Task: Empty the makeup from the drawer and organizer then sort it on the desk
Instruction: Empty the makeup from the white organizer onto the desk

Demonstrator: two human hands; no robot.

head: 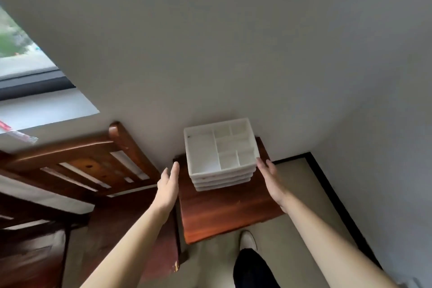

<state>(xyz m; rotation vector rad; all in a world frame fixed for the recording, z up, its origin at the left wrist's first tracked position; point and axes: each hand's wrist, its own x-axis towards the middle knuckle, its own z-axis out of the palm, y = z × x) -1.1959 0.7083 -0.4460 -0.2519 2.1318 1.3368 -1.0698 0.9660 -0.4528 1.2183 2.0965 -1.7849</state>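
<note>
A white organizer (236,172) with several divided top compartments and stacked drawers stands on a small dark wooden table (229,210) against the wall. Its top compartments look empty; no makeup shows. My left hand (167,188) is open, palm turned inward, a short way left of the organizer and not touching it. My right hand (271,177) is open on the organizer's right side, fingertips at or just touching its top right corner.
A wooden bed headboard (98,159) stands to the left of the table, under a window (25,63). The wall runs behind the table and meets a corner at the right. My foot (247,239) is on the beige floor just in front of the table.
</note>
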